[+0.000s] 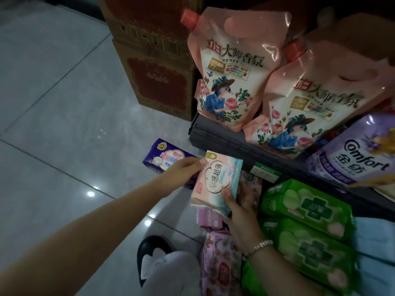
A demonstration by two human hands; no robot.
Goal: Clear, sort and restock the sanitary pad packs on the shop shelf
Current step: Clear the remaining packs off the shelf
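Two hands hold one pink-and-teal pad pack (215,181) above the floor tiles (64,103), its long axis running from the lower left up toward the shelf edge (224,142), printed face up. The left hand (183,169) pinches the upper-left long edge with its thumb on top; the right hand (239,208) curls round the lower right corner, thumb on the face, fingers hidden beneath. Beyond the left hand a purple pack (162,155) lies on the floor, partly covered by that hand. Below the grip, pink packs (215,261) are stacked, their print blurred. Right of the right hand, green packs (307,227) fill the lower shelf. Above the grip, two pink refill pouches (233,67) lean on the upper shelf beside a purple Comfort pouch (359,154), cut off at the frame's edge.
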